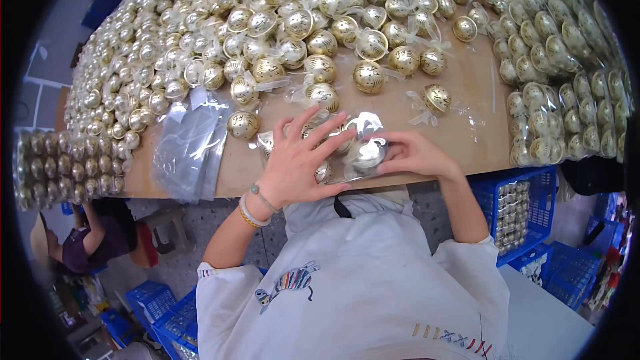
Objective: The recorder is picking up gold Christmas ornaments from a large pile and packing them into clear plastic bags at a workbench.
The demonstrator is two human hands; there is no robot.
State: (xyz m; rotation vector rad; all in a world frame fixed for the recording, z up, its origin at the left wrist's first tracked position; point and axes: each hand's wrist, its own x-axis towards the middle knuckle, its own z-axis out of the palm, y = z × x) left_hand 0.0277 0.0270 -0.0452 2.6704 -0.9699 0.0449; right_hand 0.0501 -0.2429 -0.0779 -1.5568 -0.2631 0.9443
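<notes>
In front of me, near the table's edge, lies a clear plastic bag (365, 122) with several gold round bells inside. My left hand (293, 160) rests over the bag's left part, palm down with fingers spread, and partly hides the bells beneath. At the bag's right end, my right hand (417, 155) is closed with thumb and fingers on a bagged gold bell (367, 154). Just beyond the hands are loose gold bells with pale ribbons, such as one bell (323, 97) above my left fingers and another bell (437, 98) farther right.
A large heap of gold bells (200, 33) covers the table's far side. Flat clear bags (190, 147) lie at left. Filled packs (567, 120) are stacked at right, with more packs (70, 167) far left. Blue crates (543, 207) stand below; another person (90, 243) sits at lower left.
</notes>
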